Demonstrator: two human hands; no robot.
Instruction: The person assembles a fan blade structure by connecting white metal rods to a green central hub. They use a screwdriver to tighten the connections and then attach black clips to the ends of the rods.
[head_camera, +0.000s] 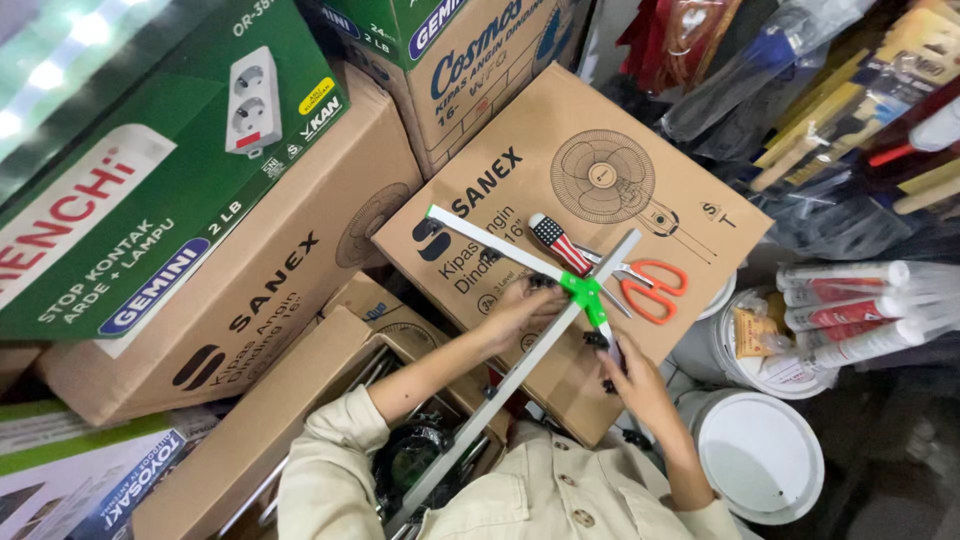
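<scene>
The place is a crowded storage corner, full of stacked goods. Brown cardboard boxes (300, 270) with a fan drawing lean against each other at the left and in the middle. A large green box (150, 170) with a picture of a socket strip lies on top of them, and its glossy side reflects bright ceiling lamps at the upper left. At the right, two white plastic buckets (760, 455) stand close together on the floor. Above them lie white cartridge tubes (850, 310) with red marks. Long tools wrapped in clear plastic (850, 90) fill the upper right corner.
</scene>
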